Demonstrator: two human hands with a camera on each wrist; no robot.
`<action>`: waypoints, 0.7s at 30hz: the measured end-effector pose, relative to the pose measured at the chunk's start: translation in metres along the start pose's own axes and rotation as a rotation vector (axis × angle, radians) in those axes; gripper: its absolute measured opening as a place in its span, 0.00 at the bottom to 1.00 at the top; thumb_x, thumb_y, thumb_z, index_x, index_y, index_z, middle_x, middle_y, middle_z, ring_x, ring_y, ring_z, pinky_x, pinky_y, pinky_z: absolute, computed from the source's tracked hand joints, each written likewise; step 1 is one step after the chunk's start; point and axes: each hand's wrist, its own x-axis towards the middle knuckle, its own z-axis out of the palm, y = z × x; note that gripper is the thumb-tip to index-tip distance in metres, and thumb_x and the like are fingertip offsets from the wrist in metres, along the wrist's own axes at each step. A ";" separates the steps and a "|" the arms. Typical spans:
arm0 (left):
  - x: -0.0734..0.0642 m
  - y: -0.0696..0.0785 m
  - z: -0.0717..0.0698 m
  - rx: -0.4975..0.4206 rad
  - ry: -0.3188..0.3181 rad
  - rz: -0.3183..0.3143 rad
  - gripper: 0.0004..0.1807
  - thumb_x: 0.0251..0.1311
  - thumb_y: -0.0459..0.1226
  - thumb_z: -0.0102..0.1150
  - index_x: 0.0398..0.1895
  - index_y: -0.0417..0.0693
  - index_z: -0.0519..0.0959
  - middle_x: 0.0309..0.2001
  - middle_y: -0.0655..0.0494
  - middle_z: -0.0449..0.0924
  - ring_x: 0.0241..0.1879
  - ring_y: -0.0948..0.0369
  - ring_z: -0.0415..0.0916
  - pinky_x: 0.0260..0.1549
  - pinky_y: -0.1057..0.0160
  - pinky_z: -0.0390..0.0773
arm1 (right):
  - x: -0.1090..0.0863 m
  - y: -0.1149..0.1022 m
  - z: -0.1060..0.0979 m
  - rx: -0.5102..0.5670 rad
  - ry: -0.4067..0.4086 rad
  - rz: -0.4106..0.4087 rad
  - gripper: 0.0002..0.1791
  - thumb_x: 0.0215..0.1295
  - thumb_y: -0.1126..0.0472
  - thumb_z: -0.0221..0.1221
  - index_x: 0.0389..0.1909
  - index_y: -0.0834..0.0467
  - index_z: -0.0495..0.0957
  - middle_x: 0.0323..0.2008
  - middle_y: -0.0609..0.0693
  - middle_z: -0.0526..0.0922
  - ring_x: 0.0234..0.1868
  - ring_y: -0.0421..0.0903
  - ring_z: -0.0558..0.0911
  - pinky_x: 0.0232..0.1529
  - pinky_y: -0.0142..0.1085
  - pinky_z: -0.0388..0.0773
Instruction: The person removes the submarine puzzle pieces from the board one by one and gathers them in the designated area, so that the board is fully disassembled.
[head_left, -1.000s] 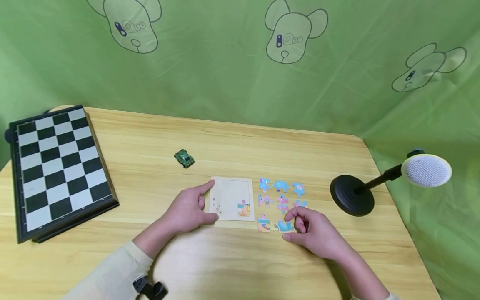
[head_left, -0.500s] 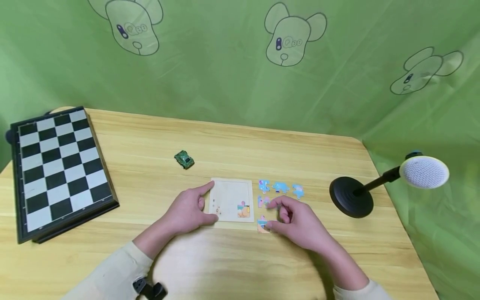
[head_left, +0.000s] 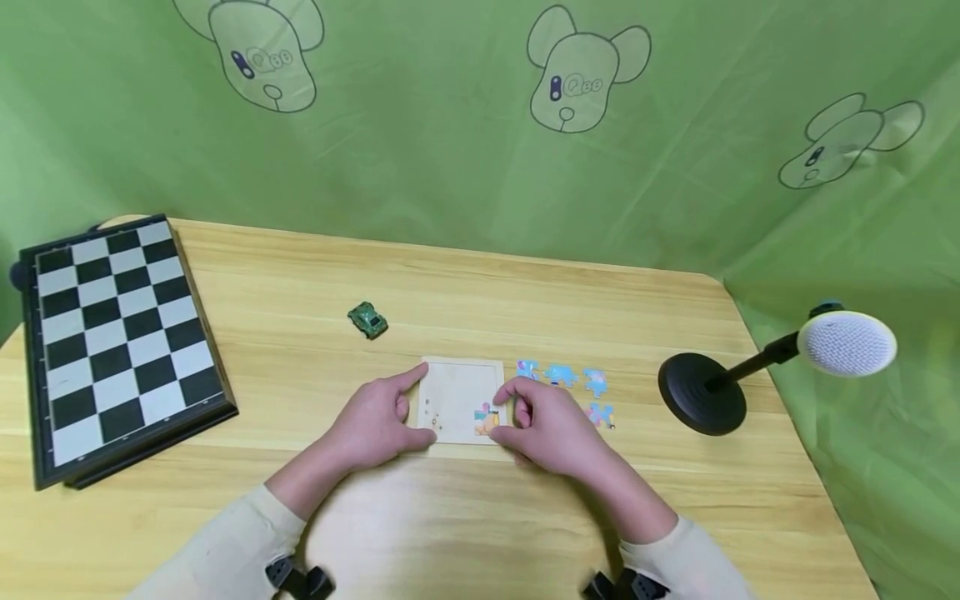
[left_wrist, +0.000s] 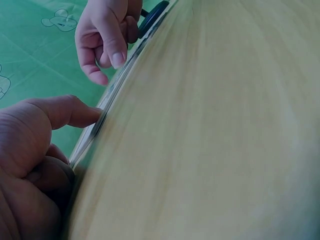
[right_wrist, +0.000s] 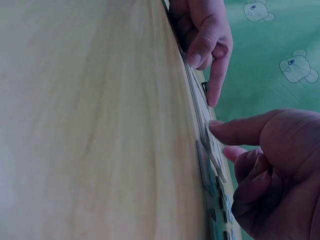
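In the head view a square pale wooden puzzle tray (head_left: 459, 387) lies flat. One colourful puzzle piece (head_left: 486, 419) sits in its lower right corner. My left hand (head_left: 371, 423) holds the tray by its left edge, index finger at the upper corner, thumb at the lower. My right hand (head_left: 558, 429) is over the right edge, its thumb and index fingertips apart, right beside that cornered piece. In the right wrist view the right thumb (right_wrist: 235, 130) meets the thin edge of the tray. Several blue loose pieces (head_left: 561, 375) lie beyond the right hand; others are hidden beneath it.
A black-and-white chessboard case (head_left: 123, 333) stands at the left of the wooden table (head_left: 450, 533). Behind the tray is a small green toy car (head_left: 367, 320). To the right stands a lamp on a black round base (head_left: 702, 394). A green curtain (head_left: 420, 158) hangs behind the table.
The right hand has moved left, from above the loose pieces to the tray's right edge, and now covers several of them. The left hand stays on the tray's left edge.
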 end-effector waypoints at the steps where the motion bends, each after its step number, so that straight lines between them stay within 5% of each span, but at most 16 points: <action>1: 0.000 0.000 0.000 0.002 0.000 0.001 0.53 0.43 0.38 0.79 0.75 0.40 0.62 0.12 0.63 0.56 0.13 0.65 0.50 0.17 0.65 0.57 | 0.001 -0.001 0.000 -0.013 0.000 0.008 0.17 0.56 0.60 0.74 0.44 0.53 0.80 0.19 0.45 0.68 0.15 0.39 0.72 0.32 0.39 0.72; 21: 0.000 0.000 -0.001 -0.007 0.000 -0.002 0.53 0.43 0.38 0.79 0.75 0.41 0.63 0.12 0.63 0.55 0.14 0.65 0.49 0.17 0.65 0.55 | 0.013 -0.006 0.005 -0.063 -0.025 0.027 0.15 0.57 0.57 0.73 0.43 0.52 0.80 0.19 0.45 0.69 0.14 0.41 0.70 0.28 0.39 0.70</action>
